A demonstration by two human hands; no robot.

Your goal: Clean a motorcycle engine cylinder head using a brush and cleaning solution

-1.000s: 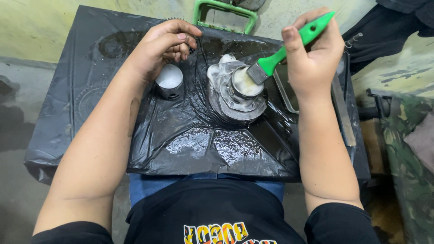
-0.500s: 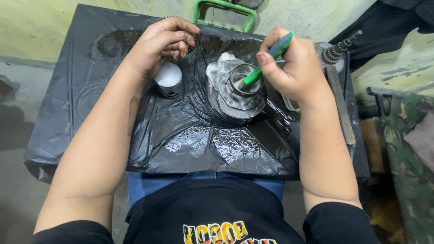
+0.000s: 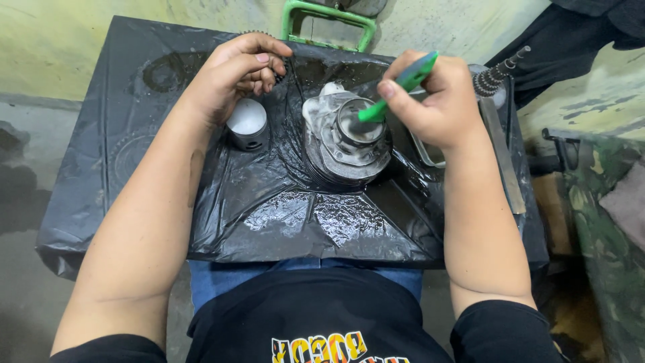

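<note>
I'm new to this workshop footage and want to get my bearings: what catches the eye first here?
The bright green brush in the right hand, its tip dipped into the bore of a grey metal cylinder at the middle of the wet black plastic sheet. Left of it stands a small silvery piston, just below the left hand, which rests curled on the sheet.
</note>
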